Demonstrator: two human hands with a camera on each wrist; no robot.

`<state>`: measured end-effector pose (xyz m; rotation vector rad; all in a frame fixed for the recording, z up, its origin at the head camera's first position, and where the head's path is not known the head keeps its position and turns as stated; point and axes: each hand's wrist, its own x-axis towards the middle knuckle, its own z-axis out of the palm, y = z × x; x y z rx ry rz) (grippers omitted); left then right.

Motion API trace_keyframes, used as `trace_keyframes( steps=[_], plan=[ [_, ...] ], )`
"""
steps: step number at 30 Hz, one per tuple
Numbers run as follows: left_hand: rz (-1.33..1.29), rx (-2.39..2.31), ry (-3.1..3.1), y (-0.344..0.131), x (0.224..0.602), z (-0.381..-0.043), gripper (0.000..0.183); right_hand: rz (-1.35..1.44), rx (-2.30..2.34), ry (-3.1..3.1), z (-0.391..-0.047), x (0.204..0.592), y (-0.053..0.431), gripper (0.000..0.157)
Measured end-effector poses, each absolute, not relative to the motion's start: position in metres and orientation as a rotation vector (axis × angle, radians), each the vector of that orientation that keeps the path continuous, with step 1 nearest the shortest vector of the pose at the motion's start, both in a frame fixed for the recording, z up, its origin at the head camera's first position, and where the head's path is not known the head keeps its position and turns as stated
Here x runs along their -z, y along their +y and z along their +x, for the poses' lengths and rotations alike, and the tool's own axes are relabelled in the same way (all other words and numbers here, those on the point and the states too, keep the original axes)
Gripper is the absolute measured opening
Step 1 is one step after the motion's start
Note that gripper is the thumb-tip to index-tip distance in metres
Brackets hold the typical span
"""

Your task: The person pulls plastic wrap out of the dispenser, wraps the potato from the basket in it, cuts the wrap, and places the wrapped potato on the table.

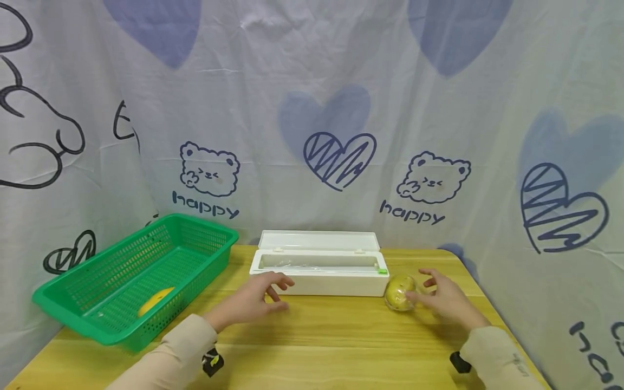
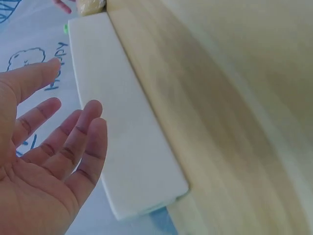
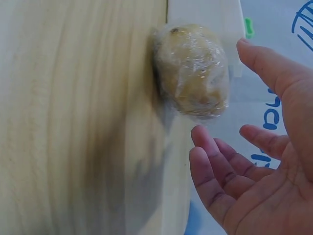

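Observation:
A yellow round fruit wrapped in clear plastic film (image 1: 401, 292) sits on the table at the right end of a white box (image 1: 336, 284). Just right of the fruit is my right hand (image 1: 444, 297), its fingers loosely bent and holding nothing; the right wrist view shows a gap between the fingertips and the wrapped fruit (image 3: 193, 71). My left hand (image 1: 251, 302) hovers in front of the box's left end, fingers relaxed and nothing in them. The box's lid (image 1: 319, 240) is raised at the back, and clear film (image 1: 297, 265) shows inside.
At the left stands a green perforated basket (image 1: 109, 337) with a yellow fruit (image 1: 156, 301) in it. A printed white curtain (image 1: 273, 179) hangs behind the wooden table (image 1: 312, 346) and along its sides. A small green piece (image 1: 382, 271) sits on the box's right end.

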<state>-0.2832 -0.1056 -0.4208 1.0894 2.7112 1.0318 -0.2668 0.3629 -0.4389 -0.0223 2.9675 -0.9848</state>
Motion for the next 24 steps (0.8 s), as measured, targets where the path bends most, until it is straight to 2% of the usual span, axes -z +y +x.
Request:
trace_keyframes(
  steps=[5,12,18,24],
  plan=[
    [1.099,-0.944,2.823,-0.112,0.406,-0.297,0.030,-0.028,0.976,3.002,-0.268,0.431,0.360,0.087],
    [1.058,-0.707,2.981,-0.112,0.385,-0.321,0.024,-0.093,1.000,3.046,-0.271,0.412,0.348,0.063],
    [1.186,-0.499,3.057,-0.104,0.379,-0.342,0.021,-0.191,0.988,3.077,-0.278,0.397,0.331,0.043],
    [1.140,-0.232,3.043,-0.091,0.379,-0.360,0.022,-0.305,0.978,3.024,-0.292,0.386,0.306,0.031]
  ],
)
